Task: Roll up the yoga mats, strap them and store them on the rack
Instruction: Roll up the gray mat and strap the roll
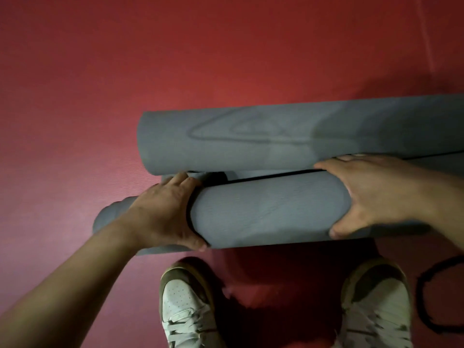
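The left hand (165,212) curls round the end of the near mat roll (266,212); the right hand (371,194) clasps it further along. A second roll (251,136) lies just beyond.

A red, finely textured floor (125,71) fills the view, with a faint seam (424,26) crossing its far right corner. At its near edge stand a left sneaker (187,305) and a right sneaker (376,305), both white with brown trim, laced, set apart.
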### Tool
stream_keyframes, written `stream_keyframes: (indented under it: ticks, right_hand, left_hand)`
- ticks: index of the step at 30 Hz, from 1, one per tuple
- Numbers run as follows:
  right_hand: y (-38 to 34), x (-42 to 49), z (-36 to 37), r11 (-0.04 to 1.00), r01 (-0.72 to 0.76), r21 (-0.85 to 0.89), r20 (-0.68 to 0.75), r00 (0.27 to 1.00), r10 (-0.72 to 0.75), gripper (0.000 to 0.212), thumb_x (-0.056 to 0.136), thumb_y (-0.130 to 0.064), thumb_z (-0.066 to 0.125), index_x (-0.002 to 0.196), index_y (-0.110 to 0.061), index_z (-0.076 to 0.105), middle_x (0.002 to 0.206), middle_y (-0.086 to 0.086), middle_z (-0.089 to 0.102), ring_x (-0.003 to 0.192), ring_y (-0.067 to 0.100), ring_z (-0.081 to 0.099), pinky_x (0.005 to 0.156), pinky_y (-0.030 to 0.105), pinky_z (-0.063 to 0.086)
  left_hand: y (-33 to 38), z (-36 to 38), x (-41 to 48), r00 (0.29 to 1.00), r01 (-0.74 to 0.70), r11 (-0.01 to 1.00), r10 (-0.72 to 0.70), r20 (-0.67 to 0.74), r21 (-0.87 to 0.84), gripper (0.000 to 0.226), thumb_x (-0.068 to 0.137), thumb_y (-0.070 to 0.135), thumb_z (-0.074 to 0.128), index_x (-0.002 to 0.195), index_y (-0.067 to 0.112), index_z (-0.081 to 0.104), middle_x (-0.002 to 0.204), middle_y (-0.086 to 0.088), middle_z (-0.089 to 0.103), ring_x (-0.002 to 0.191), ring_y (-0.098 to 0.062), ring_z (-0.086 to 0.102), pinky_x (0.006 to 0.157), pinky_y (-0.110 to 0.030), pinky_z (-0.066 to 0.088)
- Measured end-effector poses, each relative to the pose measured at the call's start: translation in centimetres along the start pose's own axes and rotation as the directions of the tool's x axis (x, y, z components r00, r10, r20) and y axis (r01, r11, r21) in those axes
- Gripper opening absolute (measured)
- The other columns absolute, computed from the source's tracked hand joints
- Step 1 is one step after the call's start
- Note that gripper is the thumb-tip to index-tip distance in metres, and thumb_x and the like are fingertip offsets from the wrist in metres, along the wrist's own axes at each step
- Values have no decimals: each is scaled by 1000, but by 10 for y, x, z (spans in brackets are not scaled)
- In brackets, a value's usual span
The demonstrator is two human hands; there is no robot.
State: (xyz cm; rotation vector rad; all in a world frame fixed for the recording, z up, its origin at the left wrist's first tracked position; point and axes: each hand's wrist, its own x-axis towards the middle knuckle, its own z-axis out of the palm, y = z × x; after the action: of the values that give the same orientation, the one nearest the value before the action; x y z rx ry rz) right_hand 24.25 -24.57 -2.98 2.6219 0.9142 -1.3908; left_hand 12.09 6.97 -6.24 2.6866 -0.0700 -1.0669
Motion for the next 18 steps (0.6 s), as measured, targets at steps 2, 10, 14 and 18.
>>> stream_keyframes:
  ticks: [2,10,14,18]
  right_hand:
    - [0,-1,1,999,-28,-20,-9,1000,28,140,40,-85,71,154,-32,10,156,-13,24,140,9,28,110,20,24]
    - [6,1,20,998,-58,34,-22,998,58,158,22,-107,29,149,-31,-28,156,0,-37,145,16,-29,123,35,-1]
    - [11,16,12,993,-88,79,-85,992,95,151,28,-108,21,149,-32,-27,157,-3,-35,143,15,-33,122,37,-5]
    - [11,20,5,978,-125,169,-168,974,153,151,30,-98,41,149,-36,-27,154,-5,-40,141,14,-38,119,39,-4]
  left_hand:
    - [-2,2,2,1000,-7,1000,8,6,-18,116,37,79,77,137,36,39,112,19,39,105,-6,40,96,-26,39]
    - [2,11,-2,997,-30,996,24,-68,-83,111,34,79,74,128,32,38,115,14,45,108,-12,45,95,-29,42]
    - [-3,-2,7,998,-16,991,7,-62,-134,109,34,80,71,133,42,43,116,13,33,109,-10,28,101,-34,39]
    - [-5,-13,12,998,-22,979,10,-63,-203,107,40,71,81,137,42,46,114,15,40,113,-11,37,103,-36,41]
